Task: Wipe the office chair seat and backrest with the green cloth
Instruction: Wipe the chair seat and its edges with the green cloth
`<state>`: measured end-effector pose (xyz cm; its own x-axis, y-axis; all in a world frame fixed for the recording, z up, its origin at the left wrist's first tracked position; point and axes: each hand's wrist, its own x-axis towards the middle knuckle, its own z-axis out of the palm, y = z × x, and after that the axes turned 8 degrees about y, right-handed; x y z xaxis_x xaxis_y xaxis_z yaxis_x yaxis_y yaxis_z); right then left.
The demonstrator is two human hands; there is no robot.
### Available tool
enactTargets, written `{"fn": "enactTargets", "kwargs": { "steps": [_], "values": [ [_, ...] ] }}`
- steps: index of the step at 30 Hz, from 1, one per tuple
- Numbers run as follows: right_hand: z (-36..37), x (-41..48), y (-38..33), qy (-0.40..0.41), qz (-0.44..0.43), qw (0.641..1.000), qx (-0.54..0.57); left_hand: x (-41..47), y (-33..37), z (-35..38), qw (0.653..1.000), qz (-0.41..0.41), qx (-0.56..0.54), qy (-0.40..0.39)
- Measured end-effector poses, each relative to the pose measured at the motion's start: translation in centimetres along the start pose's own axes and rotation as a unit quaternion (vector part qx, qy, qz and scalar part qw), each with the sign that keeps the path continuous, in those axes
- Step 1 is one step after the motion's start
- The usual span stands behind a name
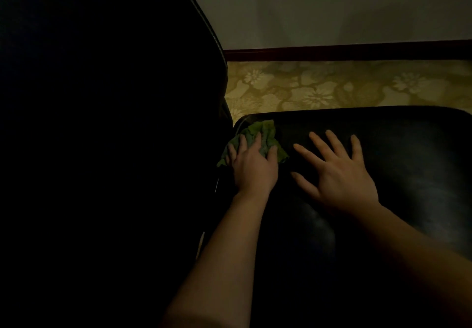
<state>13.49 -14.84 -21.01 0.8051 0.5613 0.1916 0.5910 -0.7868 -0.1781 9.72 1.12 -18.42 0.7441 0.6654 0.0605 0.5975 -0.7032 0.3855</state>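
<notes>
Since the light was dim, the black leather office chair backrest [102,123] was mostly lost in shadow and cut off at left. A crumpled green cloth [267,133] lay slantwise at the black seat's [396,154] rear corner, beside the backrest. The left hand [252,167] pressed it, grip spread. The right hand [339,174] rested flat on the seat, fingers splayed.

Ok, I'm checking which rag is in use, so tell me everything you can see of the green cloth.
The crumpled green fabric cloth looks soft, bunched into folds rather than spread flat. It lies on the rear corner of the black leather-look chair seat, close beside the dark backrest. The left hand presses down on its middle with fingers spread, cloth edges showing around them. In this dim light, stains or dampness cannot be judged.
</notes>
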Motion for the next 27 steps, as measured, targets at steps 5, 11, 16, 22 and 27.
{"fn": "enactTargets", "kwargs": {
  "steps": [5, 11, 16, 22, 27],
  "values": [
    [0.0, 0.0, 0.0, 0.001, 0.003, 1.0, 0.0, 1.2, 0.2, -0.1, 1.0, 0.01, 0.003, -0.011],
    [-0.1, 0.1, 0.0, -0.004, 0.005, 1.0, 0.005, -1.4, -0.5, -0.2, 1.0, -0.003, 0.022, 0.01],
    [-0.1, 0.1, 0.1, -0.002, 0.002, 1.0, 0.01, -1.1, -0.7, -0.3, 1.0, 0.004, 0.019, 0.005],
    [0.0, 0.1, 0.0, 0.001, 0.002, 1.0, 0.01, 1.3, 0.0, 0.1, 1.0, 0.012, 0.006, 0.001],
    [0.0, 0.1, 0.1, 0.004, 0.002, 1.0, 0.012, 3.1, 1.1, 0.4, 1.0, 0.009, 0.006, -0.011]
  ]
}}
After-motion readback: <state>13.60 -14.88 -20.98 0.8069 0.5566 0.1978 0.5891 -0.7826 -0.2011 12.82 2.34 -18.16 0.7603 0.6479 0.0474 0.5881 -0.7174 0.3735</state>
